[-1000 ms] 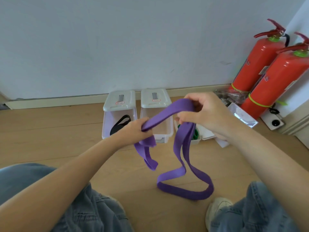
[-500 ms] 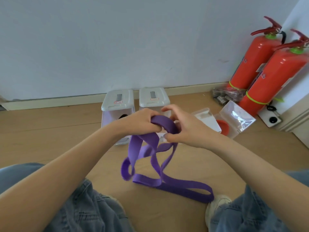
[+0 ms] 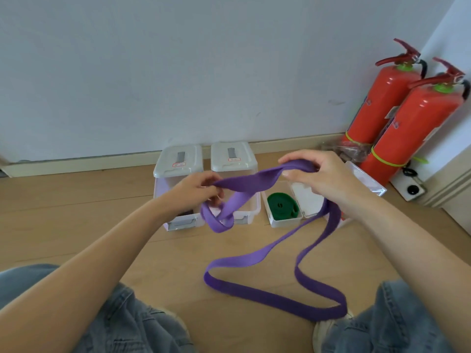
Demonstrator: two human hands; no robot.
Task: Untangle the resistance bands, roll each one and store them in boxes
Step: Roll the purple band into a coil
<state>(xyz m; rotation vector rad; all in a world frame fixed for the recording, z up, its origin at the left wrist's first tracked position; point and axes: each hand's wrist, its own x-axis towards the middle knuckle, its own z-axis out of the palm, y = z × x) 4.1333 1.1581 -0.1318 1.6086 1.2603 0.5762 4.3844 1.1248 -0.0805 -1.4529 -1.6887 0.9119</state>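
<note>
Hands [image 3: 196,189] [image 3: 313,174] grip one purple band [image 3: 244,183].

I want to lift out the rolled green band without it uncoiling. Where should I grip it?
Pinch the whole coil of the green band across its flat sides, coming from above: it lies flat in the open box, whose walls block the sides, and its loose tail points right.

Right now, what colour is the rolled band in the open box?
Dark green, seen in the head view, the only one.
</note>
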